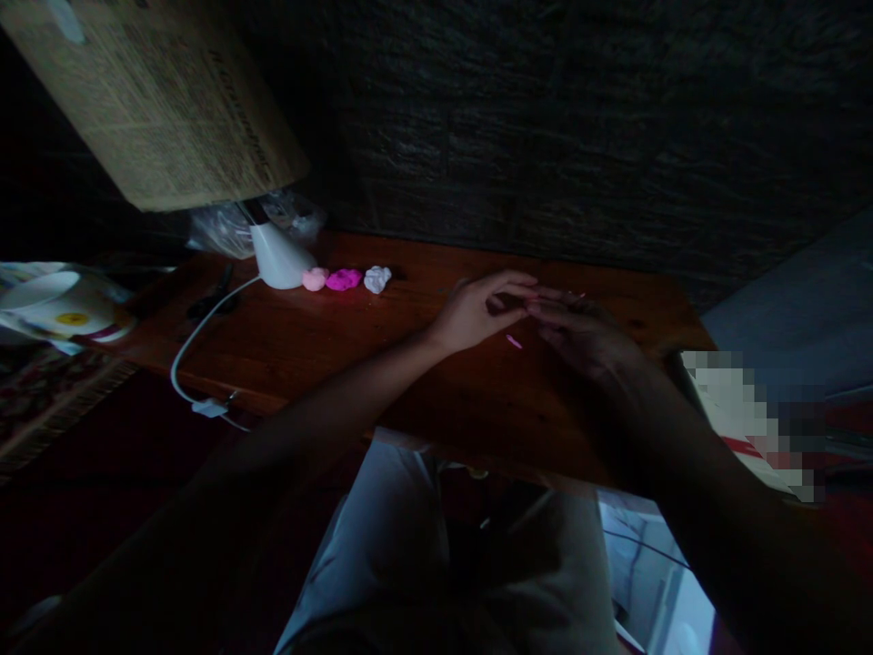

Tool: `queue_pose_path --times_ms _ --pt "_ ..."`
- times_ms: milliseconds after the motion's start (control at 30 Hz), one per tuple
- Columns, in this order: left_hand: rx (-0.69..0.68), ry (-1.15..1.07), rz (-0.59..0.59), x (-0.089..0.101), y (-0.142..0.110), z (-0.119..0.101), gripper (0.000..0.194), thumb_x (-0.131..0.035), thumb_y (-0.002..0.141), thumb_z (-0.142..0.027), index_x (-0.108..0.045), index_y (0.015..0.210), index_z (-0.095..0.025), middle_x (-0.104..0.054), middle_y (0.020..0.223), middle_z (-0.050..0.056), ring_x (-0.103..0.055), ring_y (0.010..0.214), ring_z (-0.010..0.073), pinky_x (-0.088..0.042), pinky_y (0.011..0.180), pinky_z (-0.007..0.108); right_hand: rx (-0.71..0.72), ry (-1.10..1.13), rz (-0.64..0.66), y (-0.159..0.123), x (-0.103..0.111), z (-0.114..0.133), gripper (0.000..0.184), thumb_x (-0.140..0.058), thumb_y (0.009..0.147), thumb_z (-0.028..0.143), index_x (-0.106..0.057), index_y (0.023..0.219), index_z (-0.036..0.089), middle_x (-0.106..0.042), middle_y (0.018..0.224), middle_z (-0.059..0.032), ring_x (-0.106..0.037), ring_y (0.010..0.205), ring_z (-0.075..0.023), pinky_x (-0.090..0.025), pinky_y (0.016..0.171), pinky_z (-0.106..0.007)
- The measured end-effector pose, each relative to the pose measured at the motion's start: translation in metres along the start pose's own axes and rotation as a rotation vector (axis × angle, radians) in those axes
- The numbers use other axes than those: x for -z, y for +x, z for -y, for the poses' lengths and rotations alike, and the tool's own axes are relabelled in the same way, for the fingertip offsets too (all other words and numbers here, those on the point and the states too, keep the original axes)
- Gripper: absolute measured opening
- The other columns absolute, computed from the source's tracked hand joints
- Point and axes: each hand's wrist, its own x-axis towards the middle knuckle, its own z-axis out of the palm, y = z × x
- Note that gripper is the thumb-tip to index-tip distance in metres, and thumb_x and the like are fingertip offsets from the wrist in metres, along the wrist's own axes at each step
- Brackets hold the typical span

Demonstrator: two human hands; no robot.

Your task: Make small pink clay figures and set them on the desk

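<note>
Nearest us, two legs (382, 518) in pale trousers reach up to a brown wooden table (306, 337), cut off by the bottom edge. From the left, we find one white cup (47, 300) with a yellow spot, then one dark object (213, 296) too dim to name. One lamp (276, 259) follows: white base, white cable, and a shade printed like newspaper, cropped at the top. Clear plastic (225, 232) shows behind the base. Just right of the base, on the table, we count three rough, crumpled lumps in a row: one pale pink lump (315, 278) and one magenta lump (344, 279), side by side, then one white lump (377, 279) slightly apart. Farther right, thumb and fingers of the left hand (474, 309) curl into a loose ring, meeting the fingertips of the shadowed right hand (590, 337). Whatever may lie between them is hidden, so we cannot tell whether either hand grips anything. One thin, bright pink sliver (514, 342) lies on the table just below. Far right, one pale object (737, 409) is blurred into squares.
</note>
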Motion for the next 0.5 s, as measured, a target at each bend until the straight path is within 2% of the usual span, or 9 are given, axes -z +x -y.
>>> queue_pose_path --times_ms 133,300,400,500 --pt "-0.006 0.024 -0.002 0.0001 -0.0005 -0.0008 0.035 -0.071 0.088 -0.016 -0.064 0.122 -0.014 -0.078 0.114 0.01 -0.076 0.092 0.013 -0.058 0.074 0.02 -0.01 -0.006 0.009 0.001 0.0019 0.0005 0.037 -0.096 0.057 0.027 -0.078 0.089 0.029 -0.078 0.089 0.002 -0.07 0.084 -0.0135 -0.05 0.058 -0.021" --pt "0.036 0.04 -0.004 -0.0001 -0.0006 -0.0026 0.036 -0.073 0.088 -0.019 -0.065 0.122 -0.016 -0.079 0.113 0.009 -0.076 0.09 0.0126 -0.058 0.074 0.019 -0.019 0.063 0.011 -0.0003 -0.0003 0.0023 0.036 -0.098 0.053 0.025 -0.074 0.08 0.025 -0.072 0.076 0.0041 -0.052 0.056 -0.0064 -0.033 0.042 -0.02" --pt "0.04 0.03 0.002 -0.0004 -0.0003 -0.0037 0.036 -0.074 0.087 -0.019 -0.064 0.122 -0.015 -0.079 0.113 0.009 -0.076 0.094 0.0133 -0.057 0.073 0.019 -0.003 0.077 0.005 -0.0016 -0.0025 0.0032 0.035 -0.098 0.052 0.024 -0.069 0.071 0.024 -0.066 0.068 0.0065 -0.046 0.052 -0.0057 -0.028 0.042 -0.021" --pt "0.056 0.0 -0.008 -0.0005 -0.0001 -0.0048 0.035 -0.074 0.087 -0.018 -0.065 0.12 -0.015 -0.079 0.113 0.01 -0.076 0.096 0.0143 -0.057 0.074 0.02 0.004 0.079 -0.027 -0.0022 -0.0041 0.0033 0.038 -0.1 0.049 0.025 -0.068 0.069 0.025 -0.067 0.071 0.0064 -0.051 0.057 -0.0065 -0.032 0.045 -0.02"
